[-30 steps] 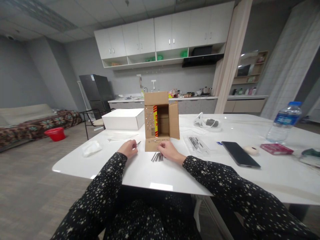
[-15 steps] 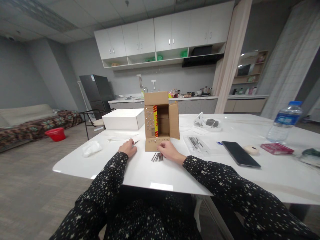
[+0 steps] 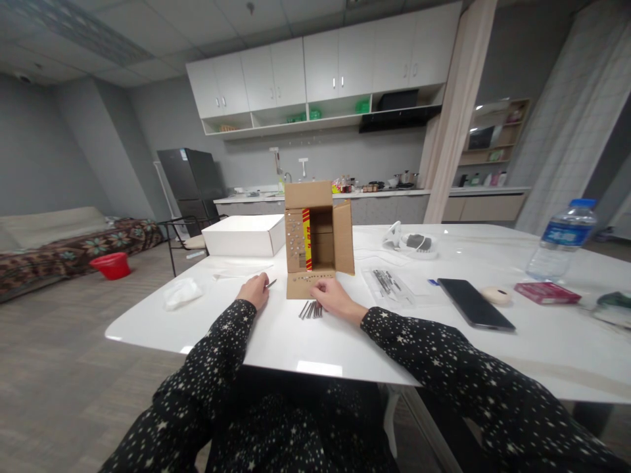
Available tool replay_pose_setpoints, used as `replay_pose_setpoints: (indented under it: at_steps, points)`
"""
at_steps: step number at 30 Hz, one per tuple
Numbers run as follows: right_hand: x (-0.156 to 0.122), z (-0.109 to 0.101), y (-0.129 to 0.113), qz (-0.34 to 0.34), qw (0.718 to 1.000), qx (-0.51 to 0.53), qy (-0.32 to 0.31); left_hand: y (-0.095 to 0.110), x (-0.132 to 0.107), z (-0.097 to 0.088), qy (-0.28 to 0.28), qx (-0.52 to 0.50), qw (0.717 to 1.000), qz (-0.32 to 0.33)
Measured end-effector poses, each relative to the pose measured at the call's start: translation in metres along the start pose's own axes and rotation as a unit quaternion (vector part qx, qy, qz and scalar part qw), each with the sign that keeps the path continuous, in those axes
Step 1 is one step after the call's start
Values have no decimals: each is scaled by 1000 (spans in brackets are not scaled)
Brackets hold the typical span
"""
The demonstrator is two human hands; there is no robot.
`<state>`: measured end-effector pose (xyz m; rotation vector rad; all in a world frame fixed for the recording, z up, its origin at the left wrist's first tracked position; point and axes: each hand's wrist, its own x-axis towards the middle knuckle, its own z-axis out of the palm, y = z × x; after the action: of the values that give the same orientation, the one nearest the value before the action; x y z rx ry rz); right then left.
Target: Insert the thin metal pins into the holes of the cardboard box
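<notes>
Ambient light is moderate and diffuse. Rectangular glare marks the near edge of the white table (image 3: 280,338). Wide-angle distortion stretches the periphery; the right-hand curtain (image 3: 549,131) and left-hand sofa (image 3: 59,248) render soft.

Counter (image 3: 286,348): white, glossy, rounded corner at left; light reflections noted along the near edge. Directly on it, left side: crumpled white plastic (image 3: 182,293); behind it, a closed white box (image 3: 244,235). Centre: cardboard box (image 3: 323,236), opening toward the near edge, lower flap spread flat on the surface. Just in front of the flap: a row of dark metal nails or screws (image 3: 309,309), type not confirmed. Right side: clear case (image 3: 388,286) with slender dark pieces; black phone (image 3: 474,303), lying flat; round cream object (image 3: 495,295) beside it; pink box (image 3: 547,293); blue-capped bottle (image 3: 560,240), upright. White device (image 3: 409,243) toward the rear.
</notes>
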<state>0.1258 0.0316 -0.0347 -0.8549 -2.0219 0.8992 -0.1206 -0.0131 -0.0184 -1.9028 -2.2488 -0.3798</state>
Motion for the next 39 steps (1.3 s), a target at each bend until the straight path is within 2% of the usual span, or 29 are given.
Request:
replay_pose_setpoints:
  at_steps: [5, 11, 14, 19, 23, 39]
  points:
    - [1, 2, 2, -2, 1000, 1, 0, 9, -3, -8, 40, -11, 999, 17]
    - [2, 6, 4, -11, 1000, 7, 9, 39, 1, -20, 91, -78, 987, 111]
    - [3, 7, 3, -14, 1000, 7, 10, 57, 1, -23, 88, -67, 984, 138]
    - [4, 8, 2, -18, 1000, 1, 6, 77, 1, -20, 58, 0, 988, 141]
    - [3, 8, 2, -18, 1000, 8, 3, 84, 4, -18, 58, 41, 988, 140]
    - [3, 10, 2, -13, 1000, 0, 1, 94, 6, -26, 49, 81, 984, 153]
